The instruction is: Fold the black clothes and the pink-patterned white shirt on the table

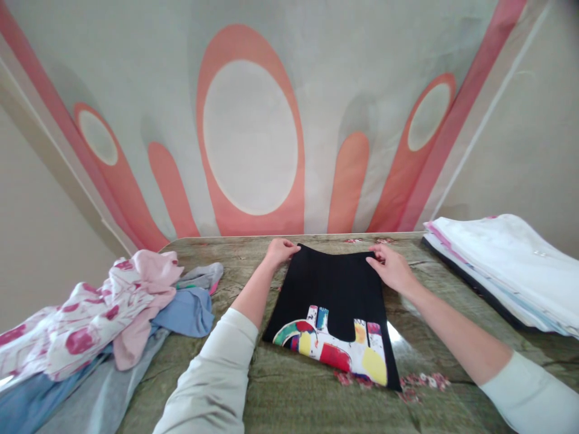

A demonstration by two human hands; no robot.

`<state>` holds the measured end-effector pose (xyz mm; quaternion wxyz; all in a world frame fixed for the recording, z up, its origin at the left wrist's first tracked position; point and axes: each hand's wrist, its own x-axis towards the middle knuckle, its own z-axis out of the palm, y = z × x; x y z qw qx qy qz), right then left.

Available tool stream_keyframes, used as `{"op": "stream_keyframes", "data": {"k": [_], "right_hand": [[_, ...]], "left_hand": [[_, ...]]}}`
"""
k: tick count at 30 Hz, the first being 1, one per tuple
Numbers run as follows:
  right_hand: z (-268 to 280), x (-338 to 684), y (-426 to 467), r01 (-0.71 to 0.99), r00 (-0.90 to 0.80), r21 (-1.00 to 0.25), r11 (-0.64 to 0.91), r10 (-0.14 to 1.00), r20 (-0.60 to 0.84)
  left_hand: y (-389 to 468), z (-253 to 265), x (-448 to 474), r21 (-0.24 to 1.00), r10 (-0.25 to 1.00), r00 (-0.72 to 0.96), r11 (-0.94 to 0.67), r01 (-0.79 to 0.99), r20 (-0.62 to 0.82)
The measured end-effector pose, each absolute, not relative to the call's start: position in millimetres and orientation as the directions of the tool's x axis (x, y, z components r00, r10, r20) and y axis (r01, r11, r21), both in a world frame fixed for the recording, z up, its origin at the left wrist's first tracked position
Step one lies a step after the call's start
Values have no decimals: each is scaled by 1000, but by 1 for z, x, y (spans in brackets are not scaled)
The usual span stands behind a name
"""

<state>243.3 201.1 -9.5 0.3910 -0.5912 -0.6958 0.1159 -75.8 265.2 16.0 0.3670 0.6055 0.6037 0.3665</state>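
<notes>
A black garment (pixel 337 280) with a colourful patchwork-like print lies folded into a rough rectangle on the table, its print upside down toward me. At its far left corner, my left hand (pixel 281 251) pinches the edge between thumb and fingers. My right hand (pixel 391 266) grips the far right corner in the same way. The far edge sags slightly between both hands. Whether it is a shirt cannot be told, as the fold hides its shape.
Crumpled clothes (pixel 94 313), white with red spots, pink, blue and grey, are heaped at the left. A stack of folded clothes (pixel 506 259), white on top, sits at the right. The green-brown patterned table (pixel 289 398) ends at a wall with coral shapes (pixel 248 223).
</notes>
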Motion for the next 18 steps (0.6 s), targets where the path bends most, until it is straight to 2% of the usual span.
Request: {"op": "stream_keyframes", "data": {"k": [2,5,8,12,18], "right_hand": [[-10,242,202,660,17,-697,280,922,387],[-15,241,205,434,49,-862,261,949,312],[-24,244,208,231,79,-962,145,983,167],[-30,251,211,177,60,-984,-11,998,0],[-31,254,214,167,61,-986,-5,998,6]], "left_hand": [[265,16,-74,903,1000,21,6,430,-16],[264,16,-74,923,998,39,31,383,-50],[263,12,-76,928,996,28,64,367,-80],[266,3,-72,914,995,-70,87,397,-64],[269,-3,-61,854,983,-180,67,516,32]]}}
